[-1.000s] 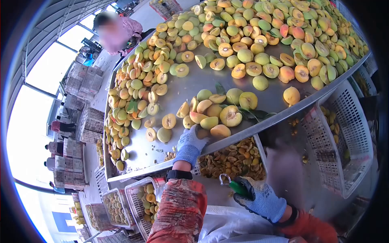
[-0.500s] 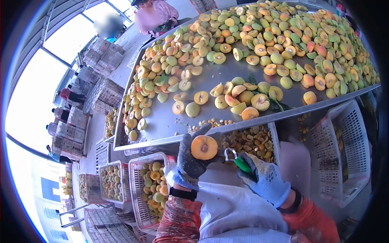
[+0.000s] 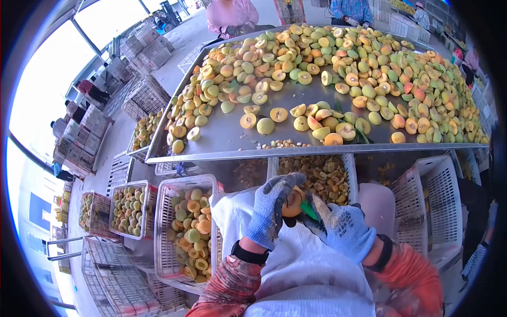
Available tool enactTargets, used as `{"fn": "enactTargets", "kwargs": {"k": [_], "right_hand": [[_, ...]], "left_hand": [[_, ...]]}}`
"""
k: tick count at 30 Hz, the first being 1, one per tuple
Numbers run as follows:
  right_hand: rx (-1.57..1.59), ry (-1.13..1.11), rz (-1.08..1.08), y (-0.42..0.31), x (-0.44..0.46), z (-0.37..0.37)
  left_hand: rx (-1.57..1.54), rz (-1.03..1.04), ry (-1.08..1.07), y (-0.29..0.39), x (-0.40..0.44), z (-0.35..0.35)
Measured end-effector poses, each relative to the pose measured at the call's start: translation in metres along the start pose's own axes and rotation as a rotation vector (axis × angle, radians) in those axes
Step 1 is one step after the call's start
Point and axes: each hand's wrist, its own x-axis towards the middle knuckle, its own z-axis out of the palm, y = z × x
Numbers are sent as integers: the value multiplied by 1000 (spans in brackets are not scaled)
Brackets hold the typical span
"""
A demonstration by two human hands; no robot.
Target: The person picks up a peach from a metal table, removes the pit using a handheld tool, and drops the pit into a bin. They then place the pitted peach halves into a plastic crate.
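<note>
My left hand (image 3: 270,208), in a blue-grey work glove, is closed around a peach half (image 3: 291,205) above my lap. The gloved right hand (image 3: 340,227) grips a pitting knife by its green handle (image 3: 309,210), pressed up against that peach half. The metal loop of the knife is hidden by the fruit and my fingers. Just beyond both hands, a white crate (image 3: 349,177) holds pits and scraps under the edge of the metal table (image 3: 237,137). More halved peaches (image 3: 332,124) lie on the tabletop.
A crate of peach halves (image 3: 195,232) stands to my left, with another filled crate (image 3: 128,208) beside it. On the right is a tilted white crate (image 3: 441,206). People sit across the table, one in a pink top (image 3: 232,16). Stacked crates (image 3: 145,95) stand farther back.
My hands have come together lower, over my lap. The pitting knife, held apart from the peach half before, now meets it. The peach half has turned, and the view has shifted right.
</note>
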Motion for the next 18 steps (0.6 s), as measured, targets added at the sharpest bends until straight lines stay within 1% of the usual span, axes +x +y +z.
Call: {"fn": "enactTargets", "kwargs": {"k": [1, 2, 3, 4, 5, 6, 7, 8, 9, 11, 12, 13, 15, 16, 17, 18], "right_hand": [[-10, 0, -1, -6, -3, -5], [265, -30, 87, -14, -4, -9], [542, -60, 175, -22, -5, -10], [588, 97, 95, -27, -5, -5], [589, 95, 92, -27, -4, -2], [555, 80, 102, -26, -3, 0], [523, 68, 114, -25, -1, 3], [378, 13, 40, -17, -1, 7], [378, 20, 40, -16, 3, 0], [1355, -517, 466, -17, 7, -17], [1642, -525, 533, -21, 3, -15], [1637, -536, 528, -19, 6, -18], [1691, -690, 453, -10, 13, -24], [1567, -655, 476, -1, 17, -17], [1566, -559, 538, 4, 20, -10], [1547, -523, 581, 4, 24, -16]], "left_hand": [[145, 118, 52, -2, -4, 1], [247, 201, 31, -1, -8, -1], [246, 199, 34, -1, -10, 0], [77, 185, 50, -1, -10, 3], [-92, 172, 66, 0, -11, 4], [-92, 177, 70, 1, -10, 3], [-20, 143, 95, 2, -8, 1], [53, 109, 117, 3, -7, 0], [57, 113, 114, 2, -7, 0], [-20, 164, 128, -4, -8, -2], [-20, 162, 131, -6, -7, -2], [31, 200, 116, -7, -5, -3], [85, 246, 111, -10, 5, -7], [19, 137, 82, -13, 12, -10], [-48, 30, 49, -13, 19, -11], [-152, -69, 100, -13, 23, -11]]}}
